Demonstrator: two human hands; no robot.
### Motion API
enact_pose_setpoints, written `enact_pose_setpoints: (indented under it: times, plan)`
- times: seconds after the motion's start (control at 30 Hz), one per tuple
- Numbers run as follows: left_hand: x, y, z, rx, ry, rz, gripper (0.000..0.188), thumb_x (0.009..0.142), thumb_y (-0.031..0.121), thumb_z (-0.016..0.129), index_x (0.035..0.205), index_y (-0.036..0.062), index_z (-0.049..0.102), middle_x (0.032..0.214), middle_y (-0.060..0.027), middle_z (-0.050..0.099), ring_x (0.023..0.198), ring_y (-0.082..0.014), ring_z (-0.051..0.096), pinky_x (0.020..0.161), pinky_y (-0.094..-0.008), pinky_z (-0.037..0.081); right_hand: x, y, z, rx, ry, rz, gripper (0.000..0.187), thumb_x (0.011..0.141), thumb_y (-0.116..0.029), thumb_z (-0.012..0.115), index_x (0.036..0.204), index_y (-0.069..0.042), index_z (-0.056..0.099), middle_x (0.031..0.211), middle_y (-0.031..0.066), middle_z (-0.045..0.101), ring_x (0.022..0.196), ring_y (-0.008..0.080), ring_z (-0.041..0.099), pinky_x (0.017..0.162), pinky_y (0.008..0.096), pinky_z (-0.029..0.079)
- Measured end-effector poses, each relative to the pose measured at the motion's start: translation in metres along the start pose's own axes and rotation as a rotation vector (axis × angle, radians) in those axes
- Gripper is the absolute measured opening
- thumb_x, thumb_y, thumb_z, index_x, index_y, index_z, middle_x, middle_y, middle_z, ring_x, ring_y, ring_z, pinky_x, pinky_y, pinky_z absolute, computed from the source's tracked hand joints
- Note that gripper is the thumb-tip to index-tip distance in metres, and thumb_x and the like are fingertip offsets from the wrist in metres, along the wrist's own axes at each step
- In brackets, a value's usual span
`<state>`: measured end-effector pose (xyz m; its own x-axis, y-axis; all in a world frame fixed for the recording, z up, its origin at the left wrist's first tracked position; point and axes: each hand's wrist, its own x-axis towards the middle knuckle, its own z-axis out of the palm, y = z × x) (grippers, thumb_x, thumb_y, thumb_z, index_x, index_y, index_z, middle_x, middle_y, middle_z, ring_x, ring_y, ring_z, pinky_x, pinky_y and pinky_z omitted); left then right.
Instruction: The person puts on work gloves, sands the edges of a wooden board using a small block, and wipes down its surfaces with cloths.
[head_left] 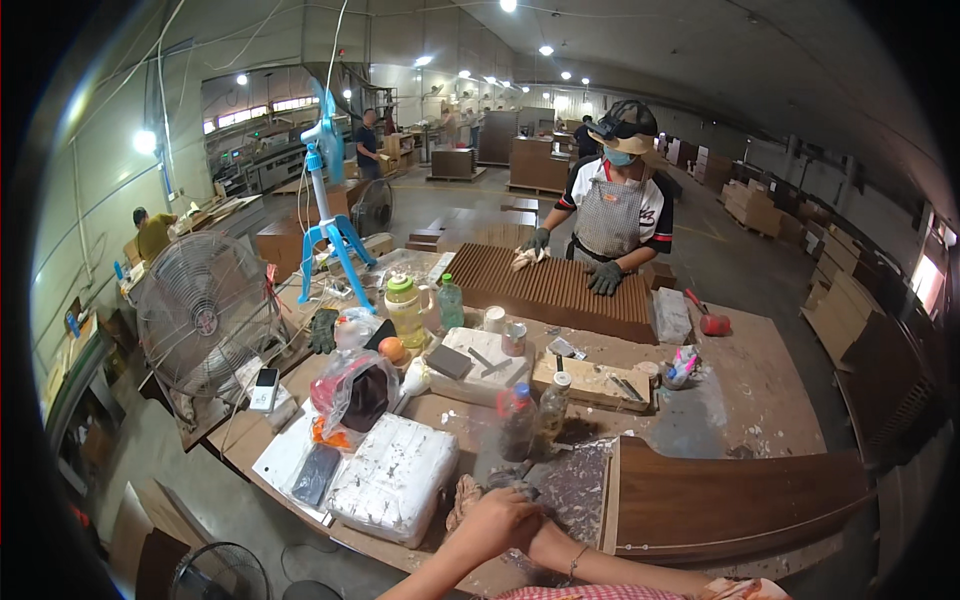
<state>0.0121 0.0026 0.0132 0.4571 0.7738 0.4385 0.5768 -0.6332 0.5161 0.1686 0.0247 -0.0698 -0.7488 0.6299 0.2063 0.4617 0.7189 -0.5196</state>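
Note:
My left hand (503,520) lies at the near table edge with its fingers curled, its back toward the camera. My right forearm, with a thin bracelet, comes in from the lower right, and my right hand (535,540) is mostly hidden under the left one. A crumpled brown rag (462,498) lies against the left hand; whether either hand grips it does not show. Both hands rest on a speckled sheet (570,490), just left of a dark brown wooden panel (730,500).
A white wrapped bundle (395,478), plastic bottles (518,420), bags and small tools crowd the worktable (760,390). Across it, a person in gloves and an apron (612,215) wipes a ribbed wooden panel (555,285). A standing fan (205,310) is at the left.

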Motion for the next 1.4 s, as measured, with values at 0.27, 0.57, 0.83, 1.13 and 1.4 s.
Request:
enact_pose_setpoints:
  times: [0.27,0.57,0.83,1.13,1.4]
  plan:
    - [0.007,0.017,0.011,0.048,-0.017,0.031,0.02,0.078,0.013,0.065,0.095,0.0033,0.068,0.077,-0.0099,0.06,0.077,-0.0274,0.058,0.069,-0.0355,0.047,-0.003,0.029,0.015,0.184,-0.061,0.164,0.022,0.086,-0.016,0.053,0.103,-0.003,0.06,0.101,0.0114,0.063,0.096,0.0218,0.061,0.083,0.0354,0.05]
    - [-0.008,0.029,0.025,-0.031,0.471,-0.527,0.028,0.072,0.021,0.074,0.075,0.0061,0.05,0.065,-0.011,0.052,0.058,-0.0276,0.055,0.054,-0.0374,0.043,0.023,-0.034,-0.048,1.353,0.185,0.506,0.019,0.092,-0.013,0.046,0.092,-0.001,0.061,0.085,0.0033,0.06,0.075,0.0122,0.055,0.069,0.0251,0.044]
    - [-0.007,0.019,0.025,0.009,0.371,-0.567,0.026,0.075,0.018,0.069,0.065,0.0048,0.049,0.06,-0.0138,0.051,0.057,-0.0339,0.055,0.052,-0.0414,0.04,0.04,-0.004,-0.022,1.388,0.624,0.367,0.021,0.081,0.003,0.054,0.1,0.003,0.061,0.099,0.0078,0.064,0.089,0.016,0.06,0.081,0.0272,0.047]
    - [-0.025,0.011,0.043,-0.194,0.379,-0.401,0.022,0.076,0.013,0.069,0.069,0.0031,0.051,0.057,-0.0121,0.05,0.051,-0.0248,0.051,0.05,-0.0349,0.04,0.045,0.021,-0.01,0.48,0.483,0.283,0.03,0.079,-0.005,0.053,0.106,0.004,0.059,0.108,0.0203,0.062,0.102,0.0312,0.058,0.092,0.0367,0.043]
    - [-0.023,0.01,0.025,-0.284,0.471,-0.388,0.015,0.075,0.013,0.07,0.085,0.0038,0.066,0.06,-0.01,0.056,0.053,-0.0205,0.058,0.051,-0.0325,0.044,0.012,0.019,-0.011,0.277,-0.114,0.253,0.027,0.086,-0.011,0.049,0.108,0.002,0.056,0.099,0.0256,0.063,0.091,0.0355,0.061,0.078,0.042,0.048]
